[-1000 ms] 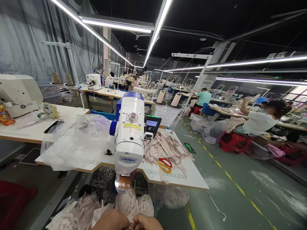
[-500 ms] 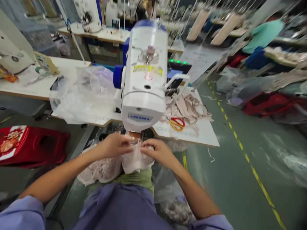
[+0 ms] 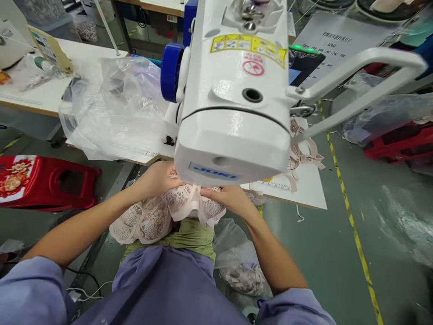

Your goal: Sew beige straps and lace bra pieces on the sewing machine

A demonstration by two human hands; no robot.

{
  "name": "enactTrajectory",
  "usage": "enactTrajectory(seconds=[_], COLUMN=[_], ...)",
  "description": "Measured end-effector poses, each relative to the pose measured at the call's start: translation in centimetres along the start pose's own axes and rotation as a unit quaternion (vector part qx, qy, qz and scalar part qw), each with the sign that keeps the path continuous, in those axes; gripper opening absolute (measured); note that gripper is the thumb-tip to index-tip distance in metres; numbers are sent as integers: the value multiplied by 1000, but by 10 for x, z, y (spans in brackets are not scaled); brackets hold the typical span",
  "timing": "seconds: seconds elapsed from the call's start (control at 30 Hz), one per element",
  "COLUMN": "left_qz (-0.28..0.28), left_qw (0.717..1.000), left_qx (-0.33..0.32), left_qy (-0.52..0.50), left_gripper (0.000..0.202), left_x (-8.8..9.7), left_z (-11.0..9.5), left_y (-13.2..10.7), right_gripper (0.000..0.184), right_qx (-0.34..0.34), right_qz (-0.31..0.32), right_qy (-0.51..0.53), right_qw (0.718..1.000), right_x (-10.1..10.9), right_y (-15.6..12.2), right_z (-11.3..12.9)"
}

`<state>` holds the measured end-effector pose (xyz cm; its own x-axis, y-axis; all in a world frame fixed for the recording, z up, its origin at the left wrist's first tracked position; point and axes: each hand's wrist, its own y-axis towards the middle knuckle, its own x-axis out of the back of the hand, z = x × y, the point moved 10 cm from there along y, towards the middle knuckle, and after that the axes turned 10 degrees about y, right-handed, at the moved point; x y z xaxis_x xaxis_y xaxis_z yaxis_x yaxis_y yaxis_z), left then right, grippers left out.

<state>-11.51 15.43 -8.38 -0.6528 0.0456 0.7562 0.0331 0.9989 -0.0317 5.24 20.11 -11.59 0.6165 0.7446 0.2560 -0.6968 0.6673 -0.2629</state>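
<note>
Just below the sewing machine head [image 3: 233,140], I hold a pale pink lace bra [image 3: 193,205]. My left hand [image 3: 161,179] grips its upper left edge, its fingers closed and partly behind the machine head. On the other side my right hand [image 3: 235,201] pinches the bra with the thumb on top; the rest of its fingers are beneath the fabric. Another piece of lace bra, a pair of rounded cups [image 3: 145,222], rests on my lap to the left. The machine's needle area is hidden by its head.
Crumpled clear plastic [image 3: 118,108] lies on the table at left. Cut pink strips [image 3: 304,153] are on the right tabletop [image 3: 311,187]. A red stool [image 3: 67,183] stands at left. A plastic bag of scraps [image 3: 241,271] hangs or lies below at right.
The view has moved closer, so the machine head looms larger and covers the scissors almost wholly. The bra's lace cups now face up more plainly between my hands, which stay on it.
</note>
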Motion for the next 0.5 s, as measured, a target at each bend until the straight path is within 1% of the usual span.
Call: enactTrajectory(seconds=[0.1, 0.2, 0.33, 0.4, 0.5], left_qz=[13, 23, 28, 24, 19], left_qw=[1000, 999, 998, 997, 998], left_qx=[-26, -23, -20, -24, -10], left_qy=[6, -21, -55, -65, -57], left_gripper=[19, 24, 31, 32, 37], left_x=[1, 4, 7, 9, 11], left_z=[-4, -8, -12, -14, -14], left_y=[4, 6, 8, 9, 9], right_gripper=[34, 36, 44, 45, 47], right_qx=[20, 36, 59, 60, 50], right_qz=[10, 6, -9, -13, -21], right_qy=[18, 23, 28, 32, 32], right_qw=[1000, 999, 998, 998, 998], right_x=[-2, 0, 4, 5, 7], right_y=[6, 11, 15, 16, 17], right_z=[3, 4, 10, 11, 12])
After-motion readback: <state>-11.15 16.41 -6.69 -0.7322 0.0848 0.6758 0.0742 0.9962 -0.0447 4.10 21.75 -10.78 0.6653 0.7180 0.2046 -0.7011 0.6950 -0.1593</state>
